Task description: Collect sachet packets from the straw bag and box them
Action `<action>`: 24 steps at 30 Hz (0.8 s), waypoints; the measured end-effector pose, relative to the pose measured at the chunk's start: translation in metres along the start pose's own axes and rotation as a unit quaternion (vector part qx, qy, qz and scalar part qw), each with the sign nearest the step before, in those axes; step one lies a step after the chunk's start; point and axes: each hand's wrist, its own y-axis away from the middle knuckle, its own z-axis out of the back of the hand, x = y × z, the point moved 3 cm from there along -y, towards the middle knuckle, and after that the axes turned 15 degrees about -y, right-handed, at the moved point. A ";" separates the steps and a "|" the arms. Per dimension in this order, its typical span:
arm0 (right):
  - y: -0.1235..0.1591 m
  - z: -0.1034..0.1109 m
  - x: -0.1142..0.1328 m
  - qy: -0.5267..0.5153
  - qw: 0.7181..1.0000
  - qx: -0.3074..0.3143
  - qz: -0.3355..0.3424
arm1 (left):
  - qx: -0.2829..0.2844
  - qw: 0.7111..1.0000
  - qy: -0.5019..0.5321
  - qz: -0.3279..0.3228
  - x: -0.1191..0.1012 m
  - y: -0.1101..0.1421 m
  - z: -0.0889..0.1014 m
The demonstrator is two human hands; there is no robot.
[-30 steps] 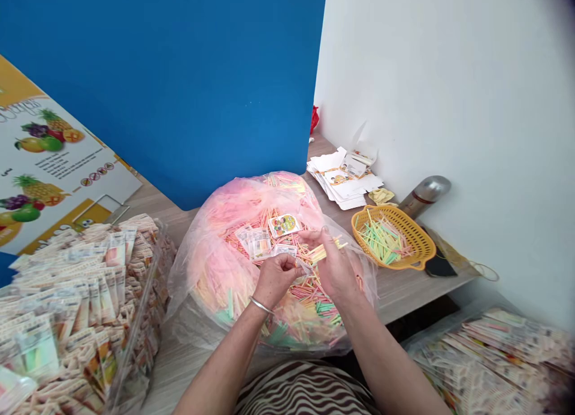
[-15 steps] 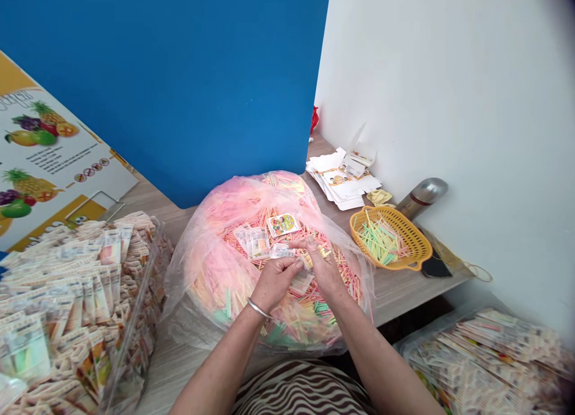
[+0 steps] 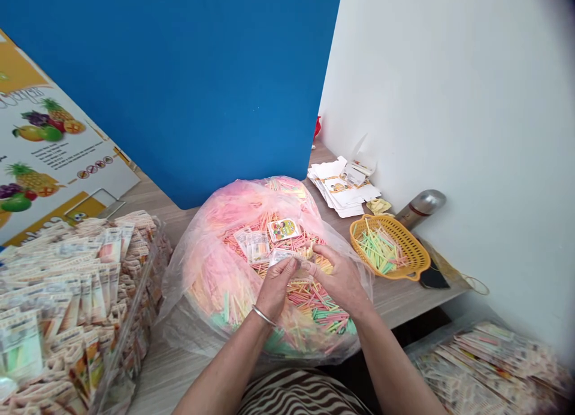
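My left hand (image 3: 275, 289) is closed in a pinch on the edge of a small clear packet (image 3: 302, 275). Opposite it, my right hand (image 3: 344, 281) has its thumb close to the packet's mouth. Between that thumb and forefinger are short pale yellow sticks (image 3: 309, 251), small and partly hidden. Both hands are over a large open plastic bag (image 3: 184, 295) full of short pink, yellow and green sticks (image 3: 330, 312). On the sticks lie a printed fruit packet (image 3: 284, 229) and several clear packets (image 3: 257, 246).
To the left stands a clear bin (image 3: 135, 319) packed with filled sachets. At right are a yellow basket (image 3: 420, 260) of sticks, a metal flask (image 3: 422, 206) and flattened white boxes (image 3: 341, 190). Another load of sachets (image 3: 489, 367) sits lower right. A blue panel (image 3: 202, 91) rises behind.
My right hand has turned and drawn a little to the right, its fingers more apart from my left hand. The clear packet between my hands now shows more. The view has shifted slightly.
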 end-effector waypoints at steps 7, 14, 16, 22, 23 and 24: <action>0.007 0.000 0.004 0.059 0.994 -0.003 0.091 | -0.037 0.997 -0.071 -0.020 -0.003 0.003 0.010; 0.001 0.016 -0.011 -0.003 0.998 0.010 0.068 | -0.136 0.971 -0.181 -0.073 -0.031 -0.004 0.027; -0.003 0.030 -0.026 0.069 0.995 -0.023 0.068 | -0.200 0.959 -0.190 -0.065 -0.033 -0.016 0.045; -0.001 0.027 -0.080 0.397 0.909 0.123 0.003 | -0.303 0.910 -0.281 0.010 -0.007 -0.058 0.103; 0.000 0.024 -0.085 0.434 0.892 0.125 0.000 | -0.311 0.901 -0.300 0.018 0.000 -0.062 0.108; 0.001 0.021 -0.088 0.457 0.880 0.128 -0.002 | -0.315 0.896 -0.313 0.020 0.005 -0.065 0.112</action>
